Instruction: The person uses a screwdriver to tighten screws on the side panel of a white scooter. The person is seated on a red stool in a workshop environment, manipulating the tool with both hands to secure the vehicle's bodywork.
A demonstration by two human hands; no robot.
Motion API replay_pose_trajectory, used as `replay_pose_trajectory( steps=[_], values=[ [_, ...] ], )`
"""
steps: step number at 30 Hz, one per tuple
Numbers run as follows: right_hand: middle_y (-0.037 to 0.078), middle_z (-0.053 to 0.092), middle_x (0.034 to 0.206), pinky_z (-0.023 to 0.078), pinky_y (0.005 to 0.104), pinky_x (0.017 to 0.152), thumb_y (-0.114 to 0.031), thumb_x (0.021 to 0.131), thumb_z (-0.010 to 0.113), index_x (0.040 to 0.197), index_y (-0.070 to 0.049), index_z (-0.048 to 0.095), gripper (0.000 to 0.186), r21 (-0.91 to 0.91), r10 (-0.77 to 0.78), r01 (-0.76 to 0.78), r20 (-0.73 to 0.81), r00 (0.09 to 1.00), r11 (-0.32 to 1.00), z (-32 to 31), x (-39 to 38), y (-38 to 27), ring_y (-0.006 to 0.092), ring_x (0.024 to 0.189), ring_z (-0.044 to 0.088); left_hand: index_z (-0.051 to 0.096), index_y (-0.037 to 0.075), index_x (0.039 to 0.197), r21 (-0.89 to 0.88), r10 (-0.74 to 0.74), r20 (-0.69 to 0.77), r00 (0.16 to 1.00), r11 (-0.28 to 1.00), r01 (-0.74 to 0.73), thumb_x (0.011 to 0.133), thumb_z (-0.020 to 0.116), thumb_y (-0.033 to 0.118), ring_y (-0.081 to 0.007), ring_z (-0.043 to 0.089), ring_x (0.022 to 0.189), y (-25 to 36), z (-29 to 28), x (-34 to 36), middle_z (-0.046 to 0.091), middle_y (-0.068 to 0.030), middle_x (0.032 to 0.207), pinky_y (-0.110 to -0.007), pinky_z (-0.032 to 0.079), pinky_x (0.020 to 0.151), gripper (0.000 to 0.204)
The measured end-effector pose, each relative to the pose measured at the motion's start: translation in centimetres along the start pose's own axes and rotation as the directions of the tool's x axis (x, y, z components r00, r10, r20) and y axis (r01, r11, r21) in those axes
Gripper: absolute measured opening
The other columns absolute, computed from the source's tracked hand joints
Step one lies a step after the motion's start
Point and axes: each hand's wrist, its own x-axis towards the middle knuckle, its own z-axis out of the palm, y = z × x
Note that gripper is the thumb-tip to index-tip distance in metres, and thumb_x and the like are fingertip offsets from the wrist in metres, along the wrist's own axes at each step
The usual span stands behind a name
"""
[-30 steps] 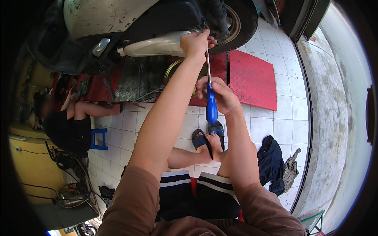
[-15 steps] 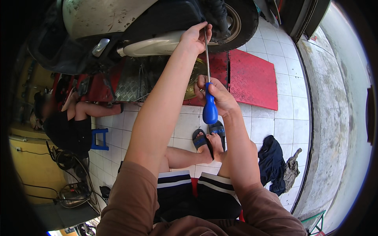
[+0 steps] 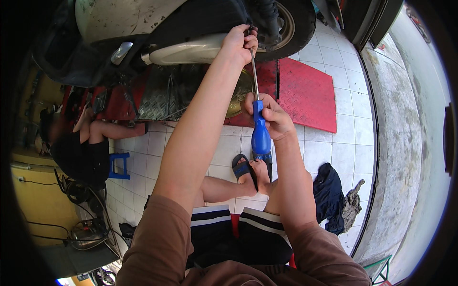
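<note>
A long screwdriver with a blue handle and a thin metal shaft points away from me, toward the underside of a scooter. My right hand grips the upper part of its handle with thumb and fingers. Farther out, my left hand has its fingers curled round the shaft's far end, beside the scooter's dark lower body and just left of the rear wheel. Those fingers hide the screwdriver's tip, and what it touches does not show.
A red lift platform lies under the scooter. At left a person sits by a blue stool. Dark cloth lies on the tiled floor at right. Cables and a metal tank stand lower left.
My right hand and the screwdriver handle have shifted slightly right and nearer to me. The left fingers have curled further over the shaft's far end.
</note>
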Motion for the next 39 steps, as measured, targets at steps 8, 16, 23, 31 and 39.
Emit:
replay_pose_trajectory(
  steps=[8, 16, 23, 31, 39],
  values=[
    [-0.002, 0.059, 0.071, 0.039, 0.0214, 0.049, -0.018, 0.082, 0.076, 0.090, -0.003, 0.067, 0.019, -0.580, 0.435, -0.537, -0.320, 0.842, 0.613, -0.5, -2.1, -2.4, 0.0049, 0.057, 0.049, 0.060, 0.001, 0.091, 0.178, 0.194, -0.142, 0.971, 0.970, -0.168, 0.093, 0.057, 0.019, -0.0133, 0.057, 0.065, -1.0, -7.7, -2.7, 0.060, -0.0058, 0.081, -0.024, 0.043, 0.055, 0.019],
    [0.019, 0.071, 0.098, 0.054, 0.0396, 0.080, -0.031, 0.073, 0.072, 0.105, -0.004, 0.073, 0.041, -0.580, 0.278, -0.666, -0.813, 0.512, -0.469, -3.1, -3.0, -1.5, 0.0331, 0.093, 0.069, 0.059, 0.013, 0.086, 0.399, 0.177, -0.558, 0.811, 0.914, 0.076, 0.094, 0.057, 0.028, -0.0154, 0.058, 0.073, -1.6, -22.8, -2.3, 0.058, 0.0014, 0.079, -0.032, 0.044, 0.065, 0.018],
    [0.019, 0.071, 0.100, 0.054, 0.0404, 0.084, -0.030, 0.074, 0.071, 0.100, -0.006, 0.074, 0.035, -0.598, 0.194, -0.722, -0.799, 0.569, -0.347, -4.3, -3.0, -1.0, 0.0332, 0.095, 0.069, 0.062, 0.012, 0.104, 0.533, 0.175, -0.625, 0.760, 0.807, 0.253, 0.096, 0.059, 0.027, -0.0122, 0.061, 0.076, -5.7, -26.6, -1.9, 0.066, 0.0007, 0.093, -0.030, 0.046, 0.063, 0.017],
    [0.021, 0.071, 0.087, 0.054, 0.0434, 0.080, -0.028, 0.075, 0.072, 0.095, -0.004, 0.075, 0.032, -0.601, 0.088, -0.728, -0.787, 0.611, -0.330, -4.2, -1.5, -0.1, 0.0360, 0.087, 0.070, 0.055, 0.005, 0.129, 0.843, 0.140, 0.060, 0.988, 0.523, -0.125, 0.099, 0.056, 0.024, -0.0118, 0.066, 0.091, -13.2, -23.2, -12.4, 0.064, -0.0034, 0.103, -0.025, 0.049, 0.063, 0.035],
    [0.024, 0.066, 0.071, 0.053, 0.0418, 0.069, -0.025, 0.072, 0.072, 0.084, 0.004, 0.072, 0.031, -0.643, -0.137, -0.756, -0.743, 0.655, -0.122, -3.6, -0.2, 1.4, 0.0355, 0.069, 0.068, 0.052, 0.001, 0.129, 0.876, 0.086, 0.238, 0.967, 0.411, -0.252, 0.098, 0.060, 0.017, -0.0156, 0.068, 0.080, -15.2, -20.7, -14.1, 0.068, -0.0101, 0.101, -0.029, 0.055, 0.061, 0.036]
  ],
)
